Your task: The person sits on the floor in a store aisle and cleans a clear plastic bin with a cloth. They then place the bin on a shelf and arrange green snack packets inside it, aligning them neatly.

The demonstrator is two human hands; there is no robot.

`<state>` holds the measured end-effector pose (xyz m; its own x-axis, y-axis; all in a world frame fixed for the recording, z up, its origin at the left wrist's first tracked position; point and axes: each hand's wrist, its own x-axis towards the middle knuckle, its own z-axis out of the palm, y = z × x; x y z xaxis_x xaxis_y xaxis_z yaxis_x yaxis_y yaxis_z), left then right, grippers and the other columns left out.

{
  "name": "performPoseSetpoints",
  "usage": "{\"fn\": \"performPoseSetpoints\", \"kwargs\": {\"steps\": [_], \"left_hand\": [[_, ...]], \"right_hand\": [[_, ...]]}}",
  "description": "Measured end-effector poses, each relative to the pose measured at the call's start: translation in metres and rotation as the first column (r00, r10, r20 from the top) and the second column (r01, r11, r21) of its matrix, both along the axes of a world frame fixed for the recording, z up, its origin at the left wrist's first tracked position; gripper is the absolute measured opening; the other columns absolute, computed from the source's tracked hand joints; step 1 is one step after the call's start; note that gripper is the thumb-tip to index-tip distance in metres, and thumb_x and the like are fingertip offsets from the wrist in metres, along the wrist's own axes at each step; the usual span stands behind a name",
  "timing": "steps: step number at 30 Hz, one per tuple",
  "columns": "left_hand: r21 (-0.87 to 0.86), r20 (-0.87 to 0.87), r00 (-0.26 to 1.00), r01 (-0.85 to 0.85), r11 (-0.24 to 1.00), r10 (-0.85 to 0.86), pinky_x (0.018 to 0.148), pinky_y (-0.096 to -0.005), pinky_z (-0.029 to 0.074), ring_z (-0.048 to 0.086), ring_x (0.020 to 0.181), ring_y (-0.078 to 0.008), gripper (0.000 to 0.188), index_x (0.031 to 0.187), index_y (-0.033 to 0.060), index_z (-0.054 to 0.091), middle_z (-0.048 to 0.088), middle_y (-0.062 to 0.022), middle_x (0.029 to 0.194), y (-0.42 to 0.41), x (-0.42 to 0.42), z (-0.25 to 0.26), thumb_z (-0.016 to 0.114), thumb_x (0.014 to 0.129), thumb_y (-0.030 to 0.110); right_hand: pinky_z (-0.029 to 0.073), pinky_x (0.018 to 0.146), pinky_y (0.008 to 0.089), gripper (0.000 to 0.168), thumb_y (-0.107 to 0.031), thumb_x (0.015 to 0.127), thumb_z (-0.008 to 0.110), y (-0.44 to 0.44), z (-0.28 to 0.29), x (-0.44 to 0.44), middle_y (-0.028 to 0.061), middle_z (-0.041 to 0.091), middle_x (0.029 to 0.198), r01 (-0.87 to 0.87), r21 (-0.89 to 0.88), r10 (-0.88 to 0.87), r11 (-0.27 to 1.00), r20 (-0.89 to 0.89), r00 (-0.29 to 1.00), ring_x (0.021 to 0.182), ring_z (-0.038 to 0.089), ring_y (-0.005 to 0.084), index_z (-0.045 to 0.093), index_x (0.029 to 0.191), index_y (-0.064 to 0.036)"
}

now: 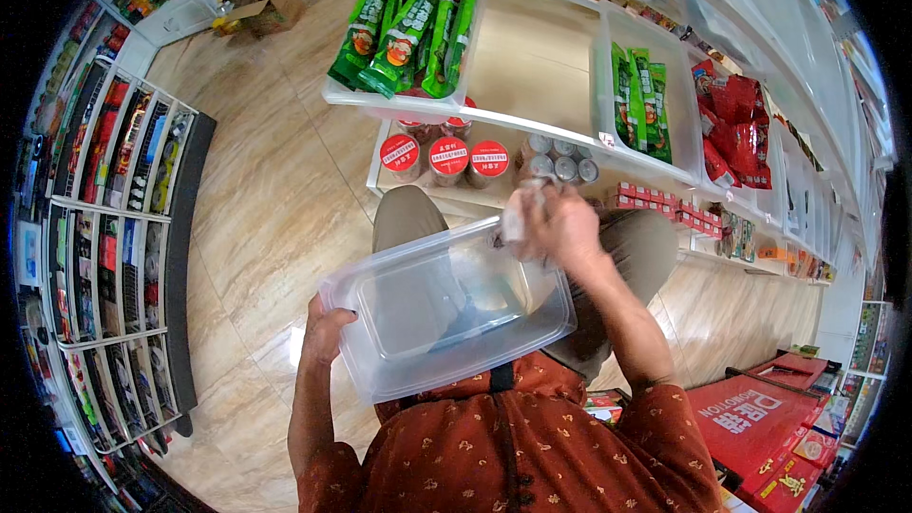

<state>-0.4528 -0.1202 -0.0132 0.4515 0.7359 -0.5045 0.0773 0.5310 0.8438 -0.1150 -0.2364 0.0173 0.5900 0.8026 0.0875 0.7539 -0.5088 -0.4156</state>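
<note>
My left hand (325, 331) grips the left end of a clear plastic bin (456, 370), thumb over the rim. The bin lies tilted across my lap, and nothing is seen in it. At its far right corner my right hand (566, 224) is closed on a crumpled greyish-white cloth (514, 222), held at the rim. Motion blurs this hand and the cloth, so the cloth's exact shape is unclear.
Ahead, a white shelf (527, 125) carries a bin of green snack packets (406, 35) and another with red packets (741, 128). Red-lidded jars (449, 160) and cans (563, 164) stand below. A wire rack (114, 256) is left; a red promotion stand (755, 420) is right.
</note>
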Motion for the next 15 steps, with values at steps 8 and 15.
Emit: {"fn": "performPoseSetpoints", "kwargs": {"steps": [8,15], "left_hand": [[-0.062,0.179,0.976,0.136,0.989,-0.123,0.095,-0.0568,0.037,0.035,0.126,-0.0285,0.073,0.124,0.0001,0.044,0.045,-0.0153,0.128,0.015,-0.026,-0.022,0.054,0.051,0.001],[-0.043,0.257,0.967,0.015,0.999,-0.003,0.095,-0.0625,0.033,0.027,0.131,-0.0317,0.077,0.127,0.0032,0.041,0.039,-0.0127,0.134,0.000,-0.029,-0.029,0.055,0.052,0.004]], "right_hand": [[0.048,0.063,0.0283,0.033,-0.030,0.088,0.046,-0.032,0.004,0.052,0.0075,0.061,0.083,0.302,0.302,0.251,0.904,-0.948,0.195,0.072,0.058,0.0142,0.061,0.092,-0.001],[0.041,0.087,0.0321,0.049,-0.038,0.094,0.033,-0.052,-0.028,-0.022,0.0162,0.060,0.101,0.073,0.334,0.236,0.940,-0.787,0.570,0.095,0.055,0.0233,0.049,0.118,0.002]]}}
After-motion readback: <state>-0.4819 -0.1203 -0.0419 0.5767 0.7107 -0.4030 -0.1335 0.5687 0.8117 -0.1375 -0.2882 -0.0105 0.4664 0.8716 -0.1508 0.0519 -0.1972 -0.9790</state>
